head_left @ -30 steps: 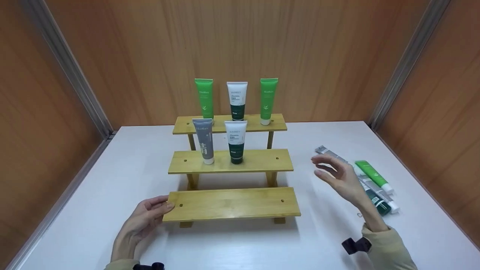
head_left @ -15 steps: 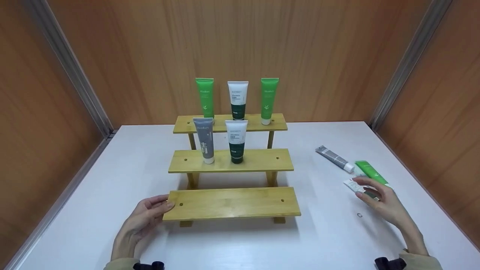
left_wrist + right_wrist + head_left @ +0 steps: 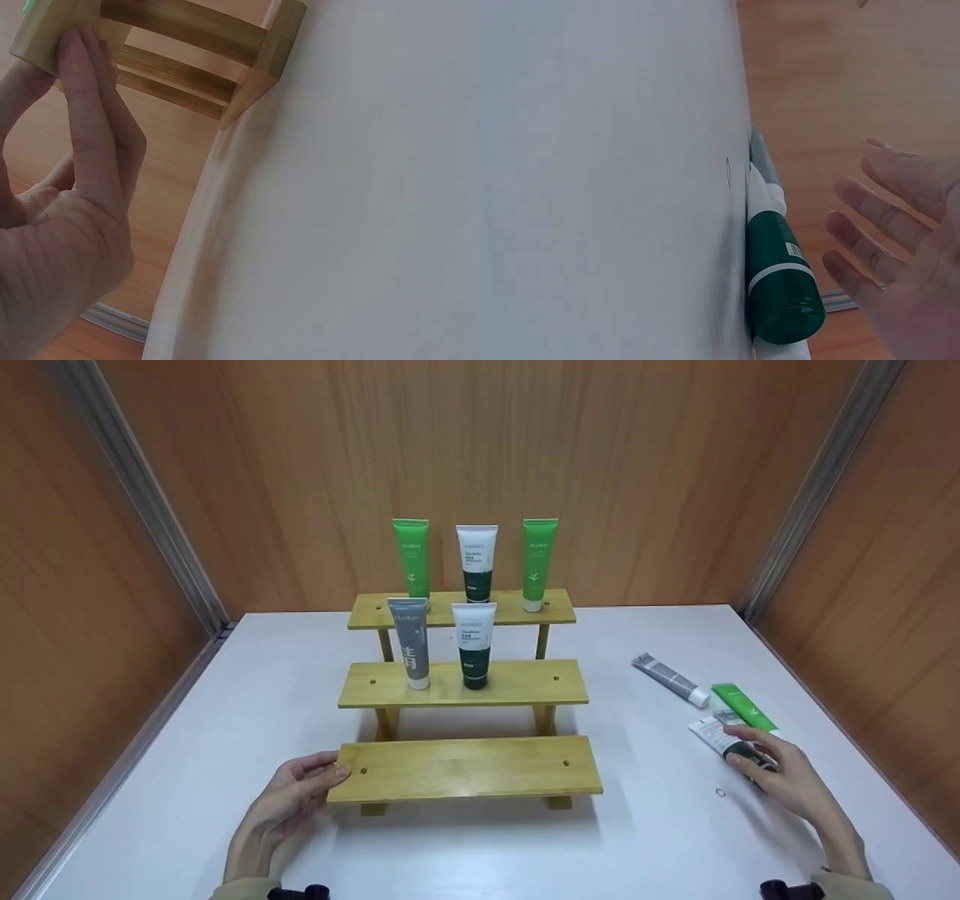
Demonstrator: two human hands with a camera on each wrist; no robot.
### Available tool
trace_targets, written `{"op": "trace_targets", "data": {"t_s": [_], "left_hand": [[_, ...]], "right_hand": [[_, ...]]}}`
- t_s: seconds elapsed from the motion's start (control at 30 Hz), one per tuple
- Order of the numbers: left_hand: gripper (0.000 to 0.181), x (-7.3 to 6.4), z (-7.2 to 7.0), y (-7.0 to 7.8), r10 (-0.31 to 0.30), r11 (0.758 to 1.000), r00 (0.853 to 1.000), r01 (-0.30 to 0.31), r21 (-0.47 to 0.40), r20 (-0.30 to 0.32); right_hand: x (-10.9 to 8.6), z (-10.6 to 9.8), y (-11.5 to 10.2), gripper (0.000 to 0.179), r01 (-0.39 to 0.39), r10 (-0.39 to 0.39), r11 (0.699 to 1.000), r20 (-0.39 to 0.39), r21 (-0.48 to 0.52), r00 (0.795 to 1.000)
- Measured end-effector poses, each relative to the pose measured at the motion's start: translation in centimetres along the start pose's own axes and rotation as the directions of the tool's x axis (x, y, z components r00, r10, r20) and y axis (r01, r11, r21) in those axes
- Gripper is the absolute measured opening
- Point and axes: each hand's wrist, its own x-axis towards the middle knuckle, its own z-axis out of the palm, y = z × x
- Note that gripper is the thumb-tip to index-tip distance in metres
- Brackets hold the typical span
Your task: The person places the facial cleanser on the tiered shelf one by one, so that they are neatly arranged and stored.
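Observation:
My left hand (image 3: 285,799) pinches the left end of the lowest board of a three-step wooden display stand (image 3: 465,769); the left wrist view shows its fingers against the wood. At the right, my right hand (image 3: 791,776) hovers over a white and dark-green squeeze tube (image 3: 712,730) lying on the table. In the right wrist view its fingers (image 3: 877,210) are spread, a small gap away from that tube's green end (image 3: 784,277). Beside it lie a green tube (image 3: 744,706) and a grey tube (image 3: 671,680). Another tube is mostly hidden under the white and green one.
Two green tubes and a white-green tube (image 3: 477,559) stand on the top step. On the middle step stand a grey tube (image 3: 409,641) and a white-green tube (image 3: 474,641). A small ring (image 3: 721,793) lies on the white table (image 3: 465,855). Wooden walls (image 3: 480,450) enclose the table.
My right hand has moved right and toward me, from above the grey tube to the white and green tube. My left hand stays at the stand.

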Motion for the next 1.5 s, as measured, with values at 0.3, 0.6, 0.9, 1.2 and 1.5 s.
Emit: {"op": "trace_targets", "data": {"t_s": [0.3,0.6,0.9,1.2,1.5], "left_hand": [[0.065,0.0,0.1,0.0,-0.008,1.0,1.0,0.008,0.002,-0.015],[0.061,0.0,-0.1,-0.1,0.032,0.999,0.999,-0.032,0.006,0.027],[0.055,0.0,-0.4,-0.2,0.054,0.998,0.997,-0.054,-0.012,0.058],[0.05,0.0,-0.3,-0.1,0.051,0.999,0.997,-0.051,-0.012,0.057],[0.053,0.0,-0.2,0.0,0.041,0.999,0.998,-0.041,-0.004,0.039]], "right_hand": [[-0.1,-0.2,-0.1,0.051,-0.078,0.082,0.996,0.091,-0.048,0.992],[-0.1,-0.1,0.5,0.057,-0.13,0.14,0.988,0.135,-0.081,0.981],[0.3,-0.2,1.2,0.051,-0.166,0.182,0.979,0.131,-0.12,0.975],[0.8,-0.2,1.3,0.049,-0.201,0.217,0.973,0.149,-0.116,0.965],[1.0,-0.2,1.7,0.044,-0.142,0.147,0.989,0.131,-0.049,0.98]]}}
